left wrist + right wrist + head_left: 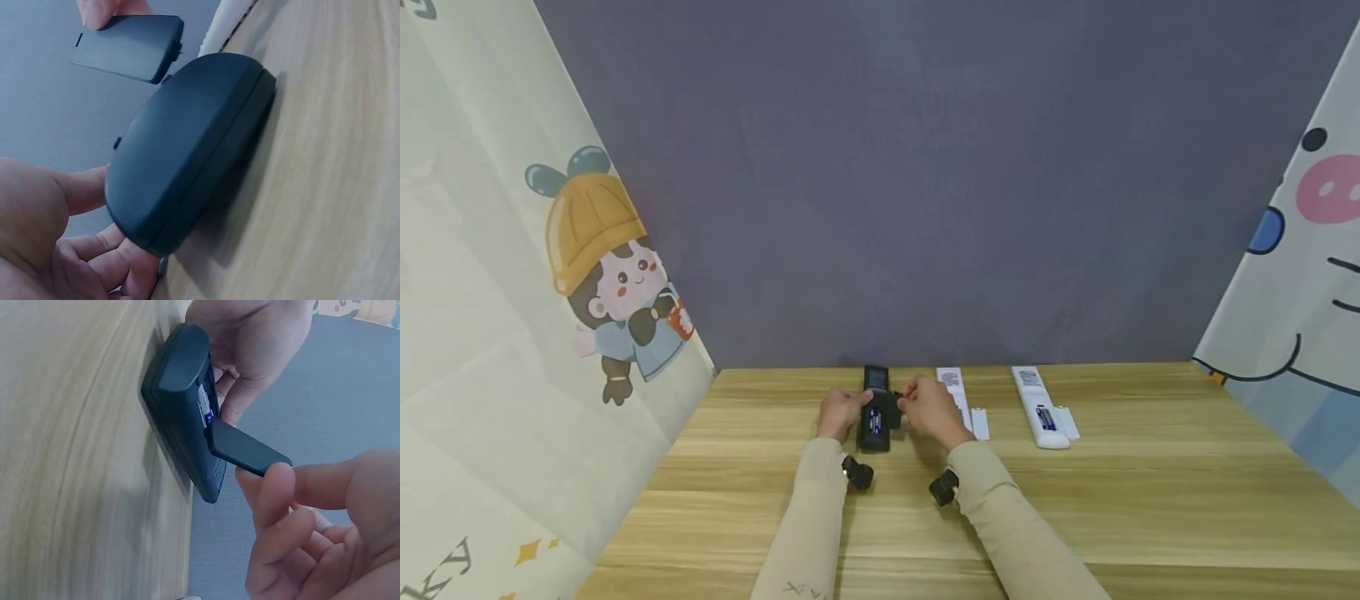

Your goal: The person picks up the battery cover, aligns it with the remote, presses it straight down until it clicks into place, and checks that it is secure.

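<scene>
A black remote control (874,440) lies back side up on the table, its battery compartment uncovered and blue-and-white batteries (205,405) inside. My left hand (841,412) grips it from the left, with the thumb on top and curled fingers along its side. Between thumb and finger my right hand (934,410) pinches the black battery cover (250,450). The cover is held tilted at the right of the remote, one end close to the compartment in the right wrist view.
Right of the black remote lies a white remote (951,379), partly behind my right hand, with a white cover (981,423) beside it. Farther right, another white remote (1051,437) shows batteries, next to its cover (1067,422). A grey wall (925,208) borders the wooden table (1150,483) behind.
</scene>
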Tool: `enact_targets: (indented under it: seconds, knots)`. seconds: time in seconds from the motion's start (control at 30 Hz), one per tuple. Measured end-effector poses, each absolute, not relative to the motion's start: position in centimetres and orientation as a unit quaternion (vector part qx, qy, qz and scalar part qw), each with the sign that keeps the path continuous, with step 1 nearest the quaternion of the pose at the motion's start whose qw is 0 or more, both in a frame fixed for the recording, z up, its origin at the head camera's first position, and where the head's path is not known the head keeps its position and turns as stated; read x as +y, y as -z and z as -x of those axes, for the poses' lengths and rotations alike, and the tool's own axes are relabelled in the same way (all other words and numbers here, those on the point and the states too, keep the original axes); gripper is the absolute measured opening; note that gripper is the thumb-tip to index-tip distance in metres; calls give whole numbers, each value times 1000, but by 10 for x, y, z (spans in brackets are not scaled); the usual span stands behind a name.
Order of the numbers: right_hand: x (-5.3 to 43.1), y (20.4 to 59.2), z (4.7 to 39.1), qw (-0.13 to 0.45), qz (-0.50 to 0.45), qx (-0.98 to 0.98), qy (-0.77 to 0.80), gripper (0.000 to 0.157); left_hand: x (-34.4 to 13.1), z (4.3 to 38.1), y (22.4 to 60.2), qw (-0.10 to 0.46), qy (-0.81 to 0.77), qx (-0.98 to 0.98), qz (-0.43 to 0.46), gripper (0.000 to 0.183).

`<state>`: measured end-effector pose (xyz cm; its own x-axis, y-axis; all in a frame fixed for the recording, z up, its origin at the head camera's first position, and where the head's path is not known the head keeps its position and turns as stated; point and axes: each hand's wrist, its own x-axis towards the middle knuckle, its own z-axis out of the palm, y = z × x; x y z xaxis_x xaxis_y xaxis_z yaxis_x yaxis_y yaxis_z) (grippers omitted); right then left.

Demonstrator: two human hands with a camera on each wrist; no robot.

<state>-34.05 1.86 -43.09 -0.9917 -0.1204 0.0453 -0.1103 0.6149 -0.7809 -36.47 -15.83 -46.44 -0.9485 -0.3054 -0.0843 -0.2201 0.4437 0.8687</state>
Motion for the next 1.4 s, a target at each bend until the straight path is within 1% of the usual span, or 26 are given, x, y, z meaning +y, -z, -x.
enact_targets:
  seconds: [0.27, 0.47, 0.93, 1.4]
  knots:
    - [18, 430, 342, 5, 74, 881, 467, 7, -159, 363, 466, 31, 536, -831, -143, 34]
    - [18, 431, 344, -3, 88, 866, 493, 7, -159, 362, 465, 34, 556, -819, -133, 32]
    - [19, 432, 347, -6, 108, 854, 509, 8, -158, 359, 460, 27, 603, -789, -113, 31]
    - [18, 428, 345, -7, 114, 844, 524, 9, -158, 357, 451, 3, 606, -789, -104, 34]
